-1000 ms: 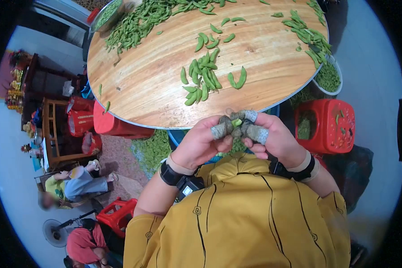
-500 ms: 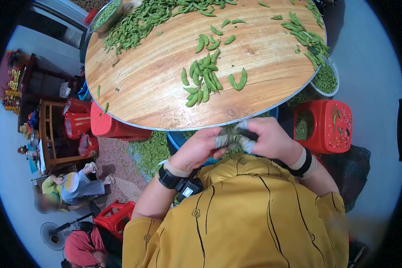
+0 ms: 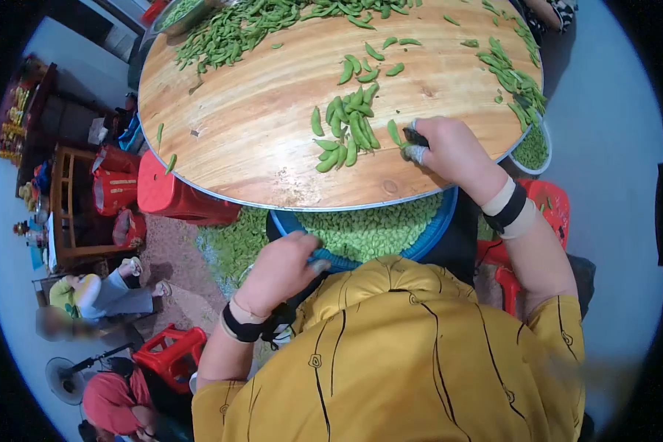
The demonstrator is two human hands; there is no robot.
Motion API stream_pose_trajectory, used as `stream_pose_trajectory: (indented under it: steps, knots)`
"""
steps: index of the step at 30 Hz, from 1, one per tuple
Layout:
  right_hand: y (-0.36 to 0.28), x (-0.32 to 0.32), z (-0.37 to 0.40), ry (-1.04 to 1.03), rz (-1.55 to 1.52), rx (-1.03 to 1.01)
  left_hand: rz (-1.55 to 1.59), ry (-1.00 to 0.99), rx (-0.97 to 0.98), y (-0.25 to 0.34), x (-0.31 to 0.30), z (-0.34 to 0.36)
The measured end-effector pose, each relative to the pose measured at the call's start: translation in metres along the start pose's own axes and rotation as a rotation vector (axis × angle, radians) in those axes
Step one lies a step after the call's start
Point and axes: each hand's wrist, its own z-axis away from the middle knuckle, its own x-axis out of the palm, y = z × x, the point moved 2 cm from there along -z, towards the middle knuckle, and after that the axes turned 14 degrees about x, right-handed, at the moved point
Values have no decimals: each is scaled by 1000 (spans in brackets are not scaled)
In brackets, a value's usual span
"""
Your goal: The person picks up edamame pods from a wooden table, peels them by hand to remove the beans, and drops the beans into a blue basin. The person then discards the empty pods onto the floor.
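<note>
Single head-worn view — faces forward, down over table (image 3: 247,136) — close.

A mustard-yellow short-sleeved top (image 3: 390,346) is covering the person's torso, thin wavering black lines (image 3: 437,353) running down its cloth and small squarish loops (image 3: 315,360) breaking some of them. Beige wristbands (image 3: 499,197) and black straps (image 3: 510,211) are circling both wrists. Grey and black finger wraps (image 3: 415,153) are covering digits on the right hand (image 3: 453,151); a grey thumb wrap (image 3: 318,267) is showing on the left hand (image 3: 281,271).
</note>
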Motion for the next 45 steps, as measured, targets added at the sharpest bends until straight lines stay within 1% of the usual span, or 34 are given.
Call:
stream_pose_trajectory:
  steps: [2,3,5,6,8,9,10,11,12,14,15,16,17,18,19,20,23,25,26,28,29,31,32,34,36,38,39,40,41,45]
  knots:
    - [-3,1,1,60,51,-200,80,153,147,17,-7,-22]
    - [-2,-1,4,57,57,-204,85,160,146,22,-9,-33]
    - [-3,-9,15,161,20,-263,208,388,307,34,-14,-54]
    - [-5,-9,21,159,24,-265,211,392,308,38,-13,-65]
    - [-5,-13,34,127,-533,0,267,631,316,47,-13,-82]
    - [-11,-15,43,-142,-882,319,271,630,317,49,-6,-93]
    - [-16,-12,49,-141,-881,324,603,585,326,47,5,-104]
    - [-19,-8,54,-206,-1056,408,934,525,329,46,13,-111]
    - [-19,-5,59,-273,-1234,492,935,518,329,48,10,-111]
    - [-15,2,66,-269,-1271,474,1134,373,175,51,4,-110]
    - [-13,2,69,-280,-1273,478,1269,384,121,51,5,-108]
    - [-12,2,71,-292,-1273,480,1267,379,117,50,4,-108]
    - [-11,0,74,-293,-1279,482,1192,373,76,46,4,-106]
    - [-12,-2,78,-349,-1226,448,1118,367,35,44,4,-104]
    - [-13,-4,80,-404,-1171,411,1119,371,50,45,4,-104]
    - [-14,-6,82,-405,-1174,409,1116,371,47,46,5,-104]
    - [-18,-9,84,-479,-1094,373,1065,400,89,46,10,-105]
    - [-15,-7,84,-486,-1113,369,979,456,209,45,14,-106]
    - [-15,-7,84,-499,-1127,364,975,452,212,45,14,-106]
    - [-14,-8,84,-526,-1153,378,841,451,222,46,10,-105]
    - [-13,-8,85,-557,-1175,393,840,448,222,47,9,-104]
    - [-11,-6,86,-575,-1231,403,618,437,251,48,5,-102]
    - [-10,-4,86,-594,-1284,410,618,436,252,47,3,-101]
    - [-10,-2,87,-594,-1253,406,415,345,302,45,-1,-99]
    - [-11,-2,88,-594,-1222,401,419,326,339,43,-1,-98]
    - [-14,-2,90,-602,-1261,389,422,306,375,40,0,-95]
    - [-17,-3,92,-602,-1263,389,1039,213,221,37,5,-93]
    - [-22,-5,96,-683,-1446,454,1643,95,35,38,10,-90]
    - [-25,-6,97,-763,-1629,520,1641,94,35,38,10,-90]
    - [-24,7,98,-702,-1589,518,1249,153,17,42,10,-89]
